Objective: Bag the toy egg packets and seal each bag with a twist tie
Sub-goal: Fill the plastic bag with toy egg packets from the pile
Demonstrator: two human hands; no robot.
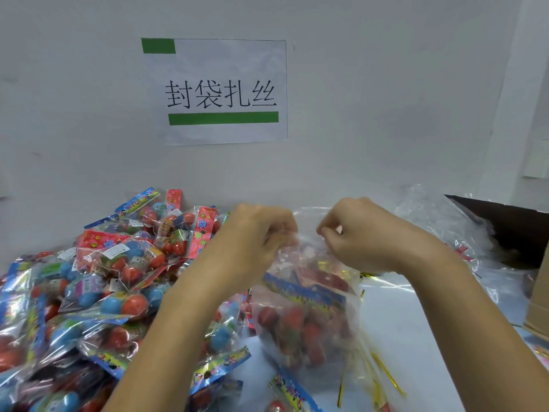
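Gold twist ties (387, 374) lie nearest; left hand (261, 233) & right hand (353, 233) both pinch clear bag (306, 316) neck. Gather tight w/ no slack before tying, I'd say.

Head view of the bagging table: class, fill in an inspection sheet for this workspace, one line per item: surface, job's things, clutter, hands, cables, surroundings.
Surface: pale table, partly covered.
Job's things: clear bag with toy egg packets inside, held up by its neck; pile of loose egg packets on the left; gold twist ties lying near the bag.
Clutter: heap of empty clear bags at back right.
Hands: left hand and right hand both pinch the bag's gathered top.
Cables: nothing seen.
Surroundings: white wall with printed sign; cardboard box at right edge.
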